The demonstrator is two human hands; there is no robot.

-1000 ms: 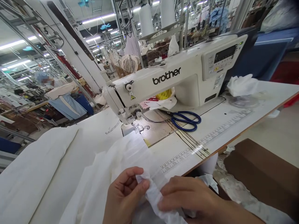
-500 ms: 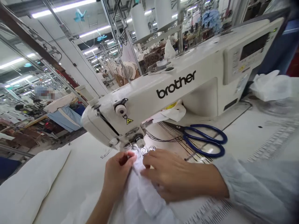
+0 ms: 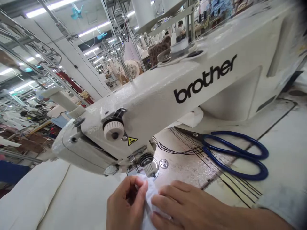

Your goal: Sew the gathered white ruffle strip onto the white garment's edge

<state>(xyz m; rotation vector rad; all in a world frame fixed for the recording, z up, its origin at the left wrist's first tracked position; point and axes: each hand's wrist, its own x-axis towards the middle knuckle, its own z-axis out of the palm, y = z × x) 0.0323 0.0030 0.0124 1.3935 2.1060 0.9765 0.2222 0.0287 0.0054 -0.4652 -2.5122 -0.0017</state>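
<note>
My left hand [image 3: 126, 206] pinches the edge of a piece of white fabric [image 3: 151, 194] just below the head of a white Brother sewing machine [image 3: 168, 95]. Beside it, my right hand [image 3: 184, 206] lies with its fingers pressed down on the same fabric, a pale sleeve [image 3: 285, 204] at the wrist. The fabric's end sits right under the needle area [image 3: 150, 167], and most of the cloth is hidden below the two hands.
Blue-handled scissors [image 3: 236, 156] lie on the machine bed to the right, over several dark lines marked on the table. A long white fabric bundle [image 3: 26, 198] lies at the left. Thread cones [image 3: 144, 12] stand above. Other workstations fill the background.
The view has closed in on the machine head. Both hands carried the white fabric from the table's front edge up to the needle area and now hold it there.
</note>
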